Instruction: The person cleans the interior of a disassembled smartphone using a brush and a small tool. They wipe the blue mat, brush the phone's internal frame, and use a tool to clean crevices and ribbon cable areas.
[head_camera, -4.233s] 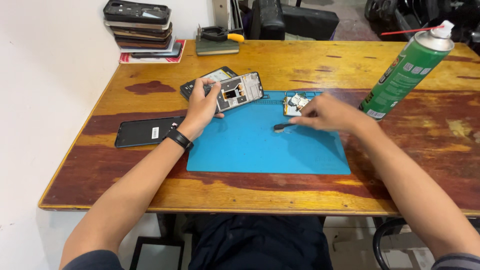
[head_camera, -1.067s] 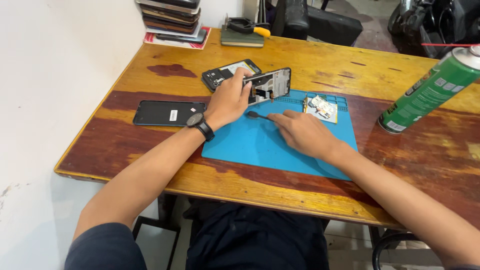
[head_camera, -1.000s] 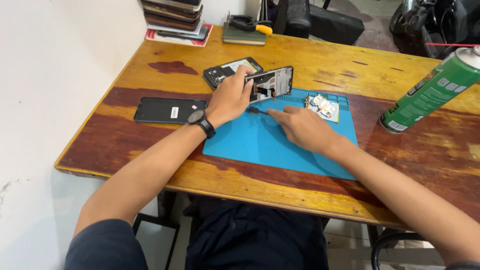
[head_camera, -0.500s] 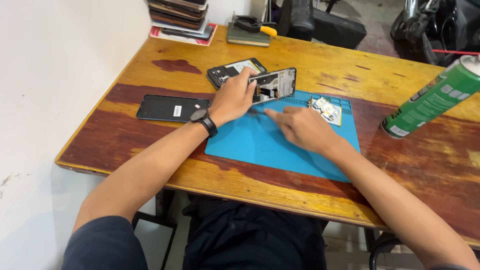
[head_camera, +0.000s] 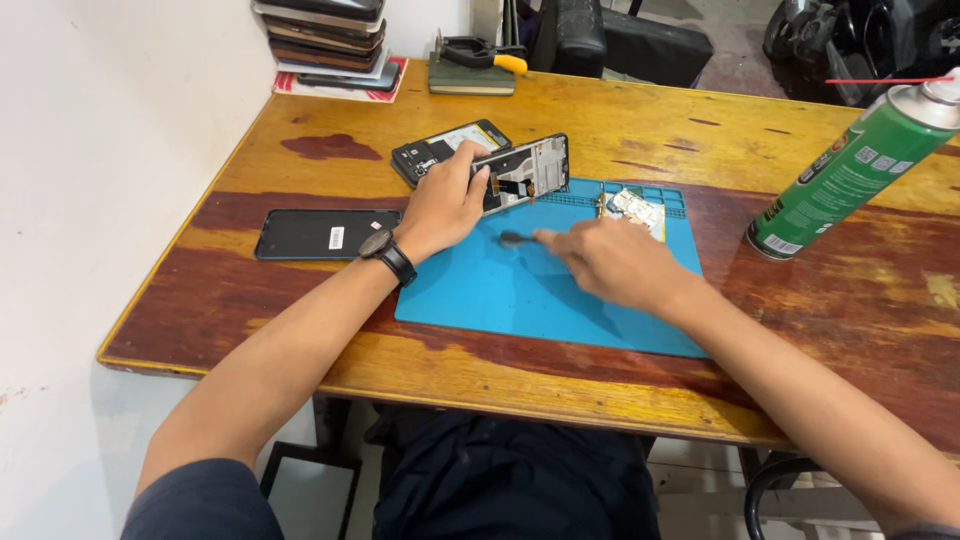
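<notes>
An opened phone frame (head_camera: 528, 170) with exposed insides rests on the far left corner of a blue work mat (head_camera: 520, 290). My left hand (head_camera: 440, 205), with a black watch on its wrist, grips the frame's left end. My right hand (head_camera: 610, 262) hovers over the mat and holds a thin dark tool (head_camera: 515, 239) whose tip points left, just below the frame. The hand is motion-blurred. A small pile of removed phone parts (head_camera: 636, 207) lies at the mat's far right corner.
A black phone (head_camera: 325, 233) lies face down left of the mat, and another opened phone (head_camera: 445, 148) behind the frame. A green spray can (head_camera: 850, 172) stands at the right. A stack of phones (head_camera: 325, 40) and pliers (head_camera: 480, 55) sit at the back of the wooden table (head_camera: 600, 110).
My right hand has slid from the parts pile leftward across the mat toward the phone frame. The left hand keeps its hold. The head camera has shifted its view to the left.
</notes>
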